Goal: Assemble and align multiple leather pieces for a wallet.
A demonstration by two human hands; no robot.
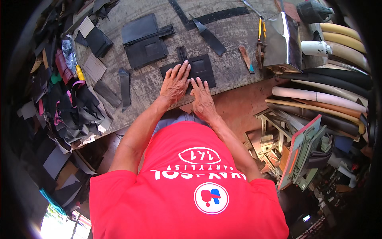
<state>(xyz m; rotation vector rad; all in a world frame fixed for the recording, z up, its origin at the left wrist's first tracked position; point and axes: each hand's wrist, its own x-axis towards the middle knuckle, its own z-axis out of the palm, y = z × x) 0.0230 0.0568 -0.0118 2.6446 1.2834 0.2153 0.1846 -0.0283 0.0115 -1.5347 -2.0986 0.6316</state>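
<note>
A black leather panel (204, 67), perhaps an opened wallet, lies flat near the front edge of the worktable (143, 88). A slim black strap sticks out from its far side. My left hand (175, 83) presses on the panel's left half, its fingers stretched out and close together. Lower and to the right, my right hand (203, 99) touches the panel's near edge with extended fingertips. Just beyond and to the left lie more black leather pieces (145, 53), stacked together. A black pointed blade (209, 36) rests past the panel.
Leather scraps (79, 107) heap along the left edge. A black metal square (223, 15) lies at the far side. To the right are a wooden-handled knife (245, 57), a shiny metal box (281, 46) and a white bottle (316, 48). Rolled materials (318, 95) stack beyond the table's right end.
</note>
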